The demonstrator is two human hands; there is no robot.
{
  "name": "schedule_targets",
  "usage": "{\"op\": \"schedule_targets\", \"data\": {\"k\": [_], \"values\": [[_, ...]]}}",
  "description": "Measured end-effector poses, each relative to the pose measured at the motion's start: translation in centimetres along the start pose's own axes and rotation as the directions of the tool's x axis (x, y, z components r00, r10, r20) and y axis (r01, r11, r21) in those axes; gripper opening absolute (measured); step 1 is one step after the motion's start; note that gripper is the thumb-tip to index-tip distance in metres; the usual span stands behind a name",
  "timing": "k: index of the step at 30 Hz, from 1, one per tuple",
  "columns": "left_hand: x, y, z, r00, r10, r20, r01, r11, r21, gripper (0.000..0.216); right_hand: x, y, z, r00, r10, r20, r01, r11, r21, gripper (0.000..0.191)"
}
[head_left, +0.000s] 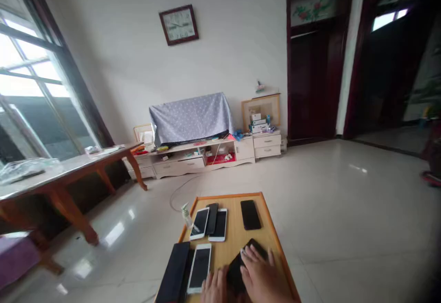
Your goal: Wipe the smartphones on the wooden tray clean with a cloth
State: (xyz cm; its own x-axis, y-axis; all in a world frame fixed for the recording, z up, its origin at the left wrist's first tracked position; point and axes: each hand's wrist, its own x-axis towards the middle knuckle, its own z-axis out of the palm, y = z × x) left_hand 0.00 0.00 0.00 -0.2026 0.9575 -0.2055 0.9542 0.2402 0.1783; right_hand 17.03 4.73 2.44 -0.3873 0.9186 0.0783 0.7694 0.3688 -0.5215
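A dark phone or tablet [235, 273] lies tilted on the small wooden table, partly covered by my hands. My right hand [260, 273] rests across it, fingers stretched and thumb apart. A small white spot shows at a fingertip; I cannot make out what it is. At the device's left edge is my left hand [214, 288], fingers extended, close to a white phone [200, 266]. Left of that lies a long dark case [174, 271]. Farther up are a white phone [199, 223], a black phone [212, 218] overlapping another white phone [219, 226], and a separate black phone [250, 215].
A clear pump bottle [187, 216] stands at the table's left edge, and the table [234, 202] has a raised orange rim. A larger wooden table [69, 174] is to the left. A low white cabinet [244, 150] with a cloth-covered object [193, 118] lines the wall.
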Motion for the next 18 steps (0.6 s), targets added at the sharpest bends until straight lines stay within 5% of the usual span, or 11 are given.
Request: {"op": "schedule_targets", "data": {"k": [5,9,18], "values": [[0.3,-0.4,0.7,1.000,-0.021,0.014,0.020,1.000,0.021,0.071,-0.7,-1.1,0.4,0.984,-0.095,0.148,0.092,0.995,0.023,0.048],[0.4,-1.1,0.3,0.997,0.079,0.009,-0.079,0.997,-0.023,0.064,-0.8,-2.2,1.2,0.932,-0.242,0.270,0.225,0.970,0.093,0.044],[-0.5,-0.2,-0.3,0.990,0.103,-0.100,-0.108,0.993,-0.048,0.078,-0.7,-0.3,-1.5,0.999,-0.018,0.028,0.021,0.997,-0.079,0.048]]}}
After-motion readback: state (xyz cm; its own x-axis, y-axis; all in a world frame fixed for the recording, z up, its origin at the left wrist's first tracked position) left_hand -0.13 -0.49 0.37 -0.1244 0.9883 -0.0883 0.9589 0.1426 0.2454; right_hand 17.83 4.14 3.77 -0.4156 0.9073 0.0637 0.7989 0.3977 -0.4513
